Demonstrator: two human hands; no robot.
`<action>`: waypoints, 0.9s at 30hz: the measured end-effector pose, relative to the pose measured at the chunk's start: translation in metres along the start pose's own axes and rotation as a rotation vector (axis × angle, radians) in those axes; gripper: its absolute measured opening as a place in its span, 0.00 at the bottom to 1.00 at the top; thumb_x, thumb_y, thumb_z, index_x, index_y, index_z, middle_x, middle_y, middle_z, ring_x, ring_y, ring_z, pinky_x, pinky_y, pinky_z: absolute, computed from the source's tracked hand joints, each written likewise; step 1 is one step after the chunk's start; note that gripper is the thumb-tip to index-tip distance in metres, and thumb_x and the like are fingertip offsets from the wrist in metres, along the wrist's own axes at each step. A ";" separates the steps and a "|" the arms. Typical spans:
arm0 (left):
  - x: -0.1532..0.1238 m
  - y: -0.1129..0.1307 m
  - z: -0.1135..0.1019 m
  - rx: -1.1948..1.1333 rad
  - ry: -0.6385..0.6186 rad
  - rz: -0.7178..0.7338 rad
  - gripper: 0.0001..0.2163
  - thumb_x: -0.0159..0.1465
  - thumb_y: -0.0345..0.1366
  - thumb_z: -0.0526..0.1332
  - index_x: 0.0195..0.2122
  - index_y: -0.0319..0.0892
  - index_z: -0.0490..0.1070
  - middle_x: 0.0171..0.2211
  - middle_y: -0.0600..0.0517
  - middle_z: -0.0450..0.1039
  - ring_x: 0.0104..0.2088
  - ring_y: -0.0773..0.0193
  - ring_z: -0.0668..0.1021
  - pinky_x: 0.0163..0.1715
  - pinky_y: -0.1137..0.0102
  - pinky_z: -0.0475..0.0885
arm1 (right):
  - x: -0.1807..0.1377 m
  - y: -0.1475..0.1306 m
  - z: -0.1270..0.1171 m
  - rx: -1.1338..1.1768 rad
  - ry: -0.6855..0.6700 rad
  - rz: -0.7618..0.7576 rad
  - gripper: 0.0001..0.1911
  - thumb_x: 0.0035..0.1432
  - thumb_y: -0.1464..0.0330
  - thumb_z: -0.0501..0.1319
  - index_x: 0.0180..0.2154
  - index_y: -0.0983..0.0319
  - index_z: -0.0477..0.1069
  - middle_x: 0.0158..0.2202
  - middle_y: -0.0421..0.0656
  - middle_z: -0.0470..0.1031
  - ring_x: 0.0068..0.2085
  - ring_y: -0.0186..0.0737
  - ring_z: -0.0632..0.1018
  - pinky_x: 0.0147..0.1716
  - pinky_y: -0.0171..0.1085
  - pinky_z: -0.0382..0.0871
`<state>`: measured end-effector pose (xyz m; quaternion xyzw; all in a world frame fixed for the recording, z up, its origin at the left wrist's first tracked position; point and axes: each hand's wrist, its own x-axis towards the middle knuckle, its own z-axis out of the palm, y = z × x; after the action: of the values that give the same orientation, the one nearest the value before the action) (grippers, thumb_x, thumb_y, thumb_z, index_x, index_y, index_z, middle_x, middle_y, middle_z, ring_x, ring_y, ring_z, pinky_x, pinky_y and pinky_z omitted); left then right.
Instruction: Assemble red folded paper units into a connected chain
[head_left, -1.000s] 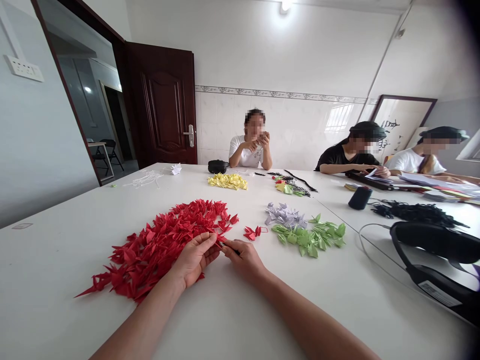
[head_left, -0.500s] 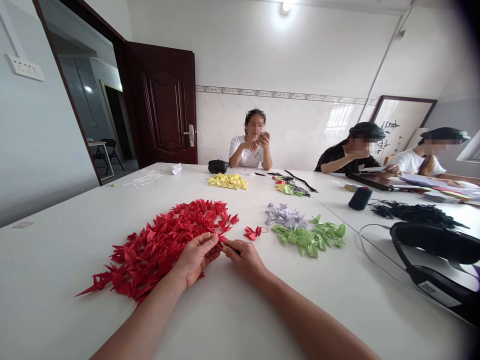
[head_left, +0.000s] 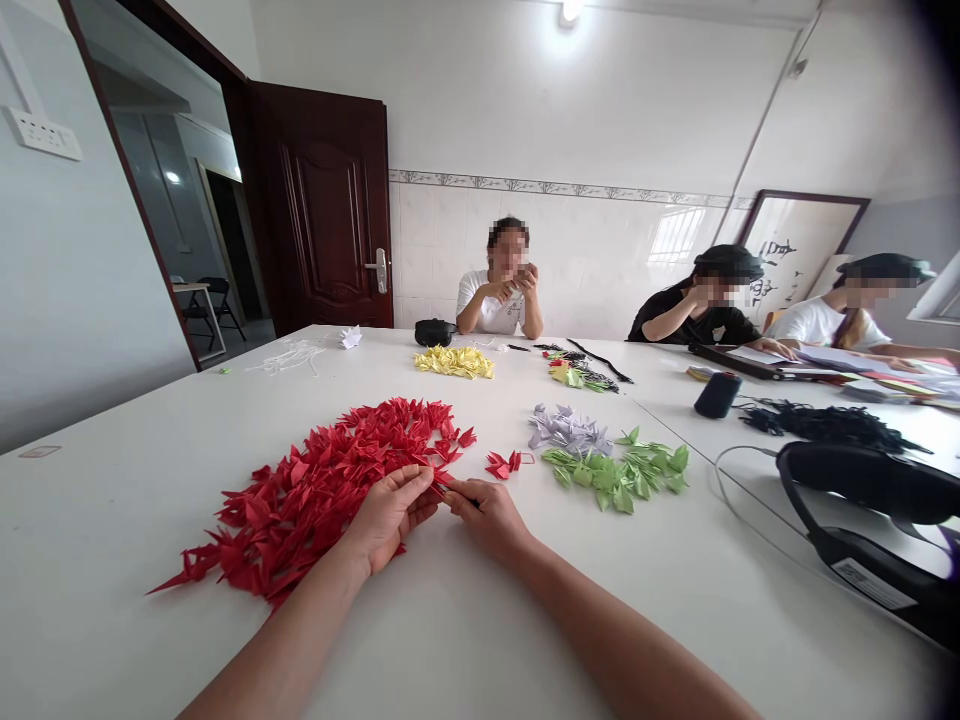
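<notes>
My left hand (head_left: 391, 512) pinches a red folded paper crane (head_left: 444, 478) between thumb and fingers, at the right edge of a large heap of red paper cranes (head_left: 315, 480). Close against it, my right hand (head_left: 489, 512) is closed around a slim dark-handled tool (head_left: 472, 502). The tool's tip meets the crane, but its exact kind is hidden by my fingers. Just beyond the hands lie a few loose red cranes (head_left: 501, 464). To the right are pale lilac paper cranes (head_left: 570, 430) and green paper cranes (head_left: 626, 472).
Yellow folded papers (head_left: 454, 362) and a black pouch (head_left: 435, 332) lie farther back. On the right are a dark thread spool (head_left: 718, 396), black cords (head_left: 825, 422) and a black headset (head_left: 870, 540). Across the table (head_left: 150, 480) sit three people, one (head_left: 499, 300) facing me.
My hands keep nearly the same pose on the red crane and tool. The view has shifted slightly. On the right, the co-worker in black has lowered a hand to the papers.
</notes>
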<state>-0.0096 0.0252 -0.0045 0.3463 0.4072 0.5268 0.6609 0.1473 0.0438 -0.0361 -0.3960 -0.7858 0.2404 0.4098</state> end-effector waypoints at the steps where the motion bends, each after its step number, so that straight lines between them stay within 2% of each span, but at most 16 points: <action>1: 0.000 0.000 0.000 -0.001 -0.002 0.001 0.08 0.48 0.34 0.67 0.30 0.42 0.72 0.27 0.55 0.74 0.28 0.72 0.76 0.32 0.75 0.71 | 0.000 0.000 0.000 0.003 -0.001 0.001 0.14 0.58 0.63 0.52 0.29 0.61 0.73 0.24 0.39 0.69 0.25 0.31 0.66 0.26 0.30 0.59; 7: -0.002 0.002 0.001 -0.039 0.035 0.023 0.08 0.49 0.33 0.67 0.30 0.41 0.71 0.26 0.54 0.74 0.28 0.70 0.76 0.32 0.75 0.72 | 0.000 -0.005 0.000 0.020 0.008 0.024 0.14 0.57 0.61 0.52 0.33 0.61 0.73 0.25 0.40 0.70 0.26 0.32 0.67 0.26 0.31 0.61; 10: -0.001 0.004 0.001 -0.065 0.078 0.060 0.07 0.49 0.33 0.66 0.29 0.41 0.70 0.26 0.54 0.73 0.29 0.69 0.76 0.33 0.74 0.72 | 0.000 -0.008 -0.002 0.058 0.052 0.053 0.15 0.54 0.59 0.56 0.37 0.62 0.72 0.26 0.40 0.70 0.26 0.32 0.67 0.26 0.31 0.62; 14: 0.000 0.002 0.002 0.020 0.022 0.071 0.08 0.49 0.34 0.66 0.29 0.40 0.70 0.27 0.53 0.73 0.29 0.69 0.76 0.34 0.73 0.71 | 0.000 -0.009 0.000 0.169 0.107 0.054 0.27 0.46 0.59 0.63 0.48 0.64 0.66 0.23 0.38 0.68 0.24 0.31 0.67 0.24 0.30 0.63; 15: -0.001 0.001 0.002 0.057 -0.009 0.069 0.09 0.49 0.35 0.66 0.30 0.40 0.70 0.27 0.53 0.73 0.29 0.70 0.75 0.34 0.73 0.71 | 0.000 -0.009 0.001 0.183 0.109 0.045 0.27 0.45 0.60 0.64 0.47 0.63 0.67 0.23 0.38 0.69 0.24 0.31 0.67 0.25 0.30 0.63; 18: -0.004 -0.001 0.005 0.178 -0.076 0.054 0.10 0.50 0.38 0.65 0.32 0.40 0.69 0.29 0.53 0.72 0.31 0.69 0.75 0.37 0.72 0.70 | 0.001 -0.008 0.004 0.156 0.120 0.014 0.12 0.49 0.64 0.60 0.37 0.62 0.73 0.26 0.39 0.73 0.26 0.32 0.70 0.27 0.30 0.64; 20: -0.008 0.001 0.007 0.329 -0.069 0.084 0.13 0.51 0.40 0.63 0.36 0.42 0.68 0.32 0.52 0.73 0.35 0.66 0.75 0.38 0.70 0.70 | 0.002 -0.005 0.004 0.089 0.146 0.012 0.09 0.51 0.66 0.58 0.31 0.62 0.74 0.25 0.40 0.73 0.26 0.32 0.71 0.27 0.30 0.63; 22: -0.012 0.007 0.007 0.579 -0.020 0.202 0.16 0.52 0.42 0.61 0.40 0.43 0.67 0.34 0.51 0.72 0.36 0.63 0.75 0.37 0.68 0.69 | 0.004 0.000 -0.001 -0.052 0.199 0.074 0.10 0.52 0.65 0.57 0.30 0.62 0.74 0.24 0.39 0.73 0.26 0.32 0.70 0.26 0.29 0.62; 25: -0.018 0.021 0.001 1.050 0.050 0.371 0.11 0.53 0.43 0.57 0.35 0.44 0.69 0.30 0.52 0.71 0.32 0.62 0.74 0.32 0.69 0.67 | 0.007 0.012 -0.015 -0.273 0.285 0.228 0.10 0.53 0.65 0.55 0.31 0.61 0.74 0.26 0.40 0.74 0.27 0.34 0.71 0.27 0.30 0.60; 27: -0.023 0.028 -0.008 1.299 0.061 0.342 0.09 0.51 0.41 0.57 0.30 0.45 0.70 0.29 0.52 0.71 0.29 0.62 0.73 0.29 0.70 0.65 | 0.008 0.020 -0.025 -0.336 0.309 0.297 0.10 0.53 0.66 0.55 0.32 0.61 0.74 0.28 0.42 0.74 0.30 0.37 0.72 0.27 0.32 0.59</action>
<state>-0.0311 0.0088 0.0208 0.7181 0.5993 0.2817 0.2140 0.1738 0.0632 -0.0322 -0.6013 -0.6761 0.1009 0.4137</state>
